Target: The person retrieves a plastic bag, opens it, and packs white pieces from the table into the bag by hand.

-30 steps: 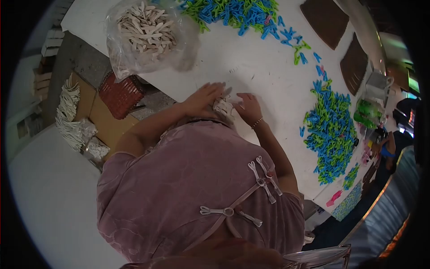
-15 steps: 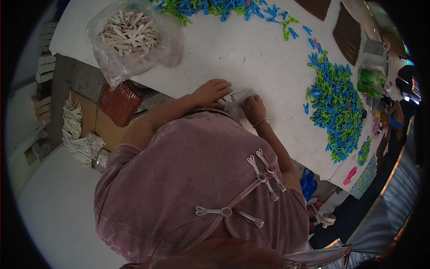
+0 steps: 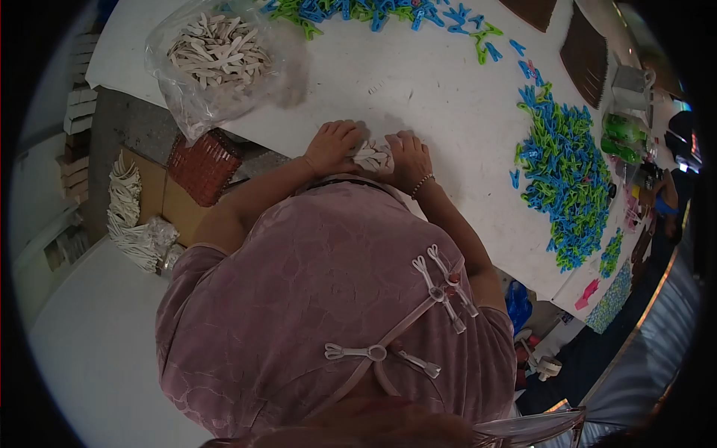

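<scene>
My left hand (image 3: 334,147) rests at the table's near edge, its fingers curled against a small bunch of white strips (image 3: 371,156). From the other side my right hand (image 3: 409,161), with a beaded bracelet at the wrist, closes round the same bunch. The strips lie between both hands, partly hidden by the fingers and palms. Beyond my left hand stands a clear plastic bag (image 3: 196,112), open at the top, full of similar off-white flat strips (image 3: 220,54).
A large heap of blue and green clothespins (image 3: 564,179) covers the right of the white table (image 3: 448,97); more clothespins (image 3: 358,11) lie along the far side. Brown sheets (image 3: 584,56) and green bottles (image 3: 624,138) are at right. A red-brown basket (image 3: 203,168) stands below the left edge.
My right hand has turned and moved up and left against the white strips. My left hand has shifted left and slightly away from my body, so the bunch now shows between both hands.
</scene>
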Tool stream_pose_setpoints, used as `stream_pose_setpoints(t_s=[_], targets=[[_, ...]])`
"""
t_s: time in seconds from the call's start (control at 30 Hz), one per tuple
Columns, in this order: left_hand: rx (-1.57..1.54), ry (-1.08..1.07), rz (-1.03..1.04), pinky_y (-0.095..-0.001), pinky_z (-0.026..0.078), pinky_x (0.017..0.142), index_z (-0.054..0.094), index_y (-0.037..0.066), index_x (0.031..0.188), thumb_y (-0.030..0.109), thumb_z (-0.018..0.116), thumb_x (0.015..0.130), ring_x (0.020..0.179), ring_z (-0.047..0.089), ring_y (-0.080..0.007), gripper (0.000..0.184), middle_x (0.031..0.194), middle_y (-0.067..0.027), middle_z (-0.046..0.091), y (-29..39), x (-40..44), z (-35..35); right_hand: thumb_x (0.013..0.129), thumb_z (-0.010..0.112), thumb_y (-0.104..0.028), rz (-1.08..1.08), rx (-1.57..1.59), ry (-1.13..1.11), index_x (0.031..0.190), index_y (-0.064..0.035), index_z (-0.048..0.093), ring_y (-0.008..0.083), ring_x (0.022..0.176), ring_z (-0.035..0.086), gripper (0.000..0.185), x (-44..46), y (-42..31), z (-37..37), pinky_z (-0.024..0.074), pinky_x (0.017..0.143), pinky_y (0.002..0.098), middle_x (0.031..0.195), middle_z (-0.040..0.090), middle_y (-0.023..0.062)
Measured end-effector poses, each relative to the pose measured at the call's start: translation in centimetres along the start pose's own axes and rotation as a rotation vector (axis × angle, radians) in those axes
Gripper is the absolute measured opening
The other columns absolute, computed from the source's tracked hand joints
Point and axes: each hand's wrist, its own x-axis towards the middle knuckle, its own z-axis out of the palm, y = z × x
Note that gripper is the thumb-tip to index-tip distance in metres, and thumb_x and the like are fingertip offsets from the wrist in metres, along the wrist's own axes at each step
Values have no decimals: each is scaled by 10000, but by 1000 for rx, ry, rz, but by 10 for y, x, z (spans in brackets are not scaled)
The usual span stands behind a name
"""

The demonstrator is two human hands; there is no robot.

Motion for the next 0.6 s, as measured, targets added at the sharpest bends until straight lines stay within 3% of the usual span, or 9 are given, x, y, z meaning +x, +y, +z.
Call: stream_pose_setpoints(t_s=[0.1, 0.17, 0.37, 0.47, 0.6], targets=[[11, -9, -85, -420, 352, 910, 472, 71, 1123, 396, 755, 606, 1070, 437, -311, 672, 1161, -109, 445, 0, -6, 1, 640, 748, -344, 64, -123, -203, 967, -59, 539, 284, 1013, 480, 481, -2, 3, 4, 399, 809, 415, 964, 549, 96], [-17, -119, -122, -385, 375, 878, 497, 79, 1063, 336, 738, 641, 1036, 457, -281, 550, 1095, -94, 474, 6, -4, 3, 645, 726, -287, 55, -118, -284, 1018, -56, 538, 278, 941, 511, 477, -7, 6, 17, 422, 776, 395, 916, 549, 104], [-60, -106, 108, -347, 420, 799, 529, 84, 979, 208, 668, 704, 941, 510, -257, 332, 997, -86, 512, -2, -3, 13, 706, 629, -179, 222, 31, -209, 898, -23, 546, 333, 850, 566, 260, -20, 3, 57, 461, 719, 418, 906, 572, 153], [-47, -84, 137, -354, 432, 762, 533, 89, 960, 169, 645, 711, 885, 532, -262, 285, 959, -85, 529, -7, -5, 26, 726, 655, -280, 360, 98, -372, 875, -16, 533, 372, 854, 561, 327, -12, -2, 54, 453, 726, 448, 890, 568, 186], [-67, -81, 112, -362, 438, 744, 536, 97, 944, 150, 624, 722, 855, 546, -257, 244, 918, -75, 548, -9, -4, 27, 748, 588, -187, 386, 143, -353, 911, -6, 547, 375, 830, 572, 247, -3, -9, 63, 458, 716, 440, 869, 589, 208]])
